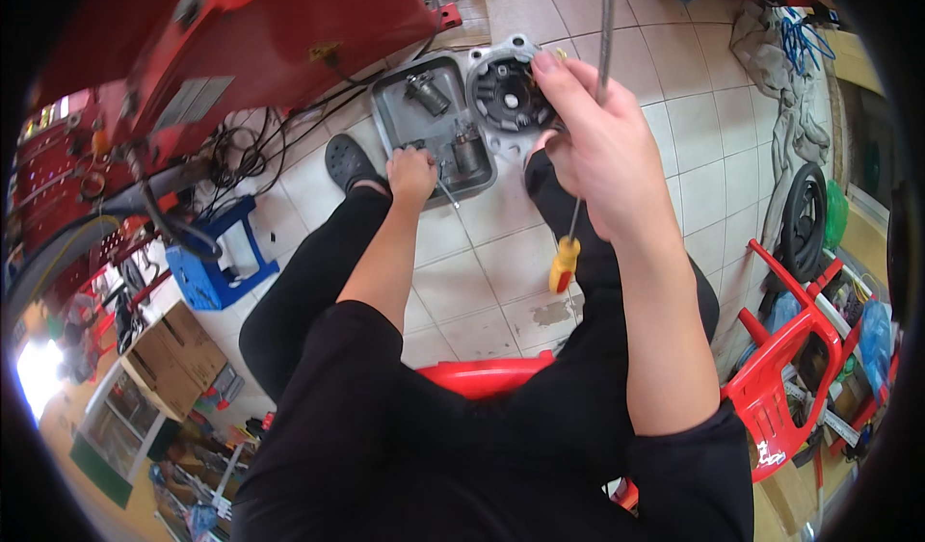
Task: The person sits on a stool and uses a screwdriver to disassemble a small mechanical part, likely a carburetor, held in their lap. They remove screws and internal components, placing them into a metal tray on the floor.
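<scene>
My left hand [411,173] is closed over the near left rim of a grey tray [387,108]; what it grips is hidden. A thin silver rod [450,195] sticks out past the near rim beside it. Inside the tray lie two cylindrical metal parts [427,96]. My right hand [605,142] is raised, its thumb and fingers pinched together; a tiny brass-coloured bit shows at the tips. A grey cord or rod [606,22] runs down behind that hand towards a yellow and red handle [564,265]. Whether my hand holds it, I cannot tell. A round metal housing [508,94] stands beside the tray.
Red machinery [251,51] fills the upper left, with black cables [241,147] below it. A blue stand [217,263] and a cardboard box [173,359] are at left. At right are a red plastic chair [785,378] and a black tyre [805,219].
</scene>
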Demonstrator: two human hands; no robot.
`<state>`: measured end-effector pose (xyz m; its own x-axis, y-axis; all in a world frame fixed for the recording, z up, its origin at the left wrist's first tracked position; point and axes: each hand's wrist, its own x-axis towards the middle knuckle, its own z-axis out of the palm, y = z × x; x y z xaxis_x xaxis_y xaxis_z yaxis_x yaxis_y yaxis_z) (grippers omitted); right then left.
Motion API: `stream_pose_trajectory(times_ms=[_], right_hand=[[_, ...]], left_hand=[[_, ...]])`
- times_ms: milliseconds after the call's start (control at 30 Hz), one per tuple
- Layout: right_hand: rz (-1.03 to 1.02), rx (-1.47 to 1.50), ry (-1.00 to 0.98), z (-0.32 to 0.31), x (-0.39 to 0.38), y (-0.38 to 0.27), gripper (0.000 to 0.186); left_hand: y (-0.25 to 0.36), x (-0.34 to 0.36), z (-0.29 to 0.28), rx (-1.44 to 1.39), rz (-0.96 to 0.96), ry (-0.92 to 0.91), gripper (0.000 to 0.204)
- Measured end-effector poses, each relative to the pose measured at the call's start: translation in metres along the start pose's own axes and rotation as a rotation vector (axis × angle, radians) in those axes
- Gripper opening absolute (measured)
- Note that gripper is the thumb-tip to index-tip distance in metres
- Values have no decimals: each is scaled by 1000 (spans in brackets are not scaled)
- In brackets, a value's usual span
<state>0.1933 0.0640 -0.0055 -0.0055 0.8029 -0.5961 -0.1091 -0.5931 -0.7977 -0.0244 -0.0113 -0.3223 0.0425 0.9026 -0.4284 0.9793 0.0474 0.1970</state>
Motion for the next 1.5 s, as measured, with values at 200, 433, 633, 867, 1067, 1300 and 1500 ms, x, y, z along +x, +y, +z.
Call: stream_pose_trajectory(times_ms=[200, 433, 633, 867, 1067, 1300, 1500], right_hand=[[94, 120, 57, -12, 25, 7, 31], [190, 228, 93, -17, 32, 4, 26], [159, 277, -3, -6, 29, 0, 27], [167, 286, -23, -3, 27, 1, 27], [188, 278, -77, -9, 27, 6, 26], [138, 305, -65, 2, 25, 2, 26], [-6, 159, -96, 12, 5, -3, 30]], left_hand=[[2, 20, 72, -391, 2, 117, 20], [20, 26, 56, 150, 180, 83, 16], [3, 25, 70, 105, 203, 52, 7], [3, 26, 92, 36, 106, -107, 11], [5, 30, 90, 30, 93, -146, 16], [3, 36, 89, 45, -7, -236, 21], [-11, 21, 17, -293, 115, -245, 22]])
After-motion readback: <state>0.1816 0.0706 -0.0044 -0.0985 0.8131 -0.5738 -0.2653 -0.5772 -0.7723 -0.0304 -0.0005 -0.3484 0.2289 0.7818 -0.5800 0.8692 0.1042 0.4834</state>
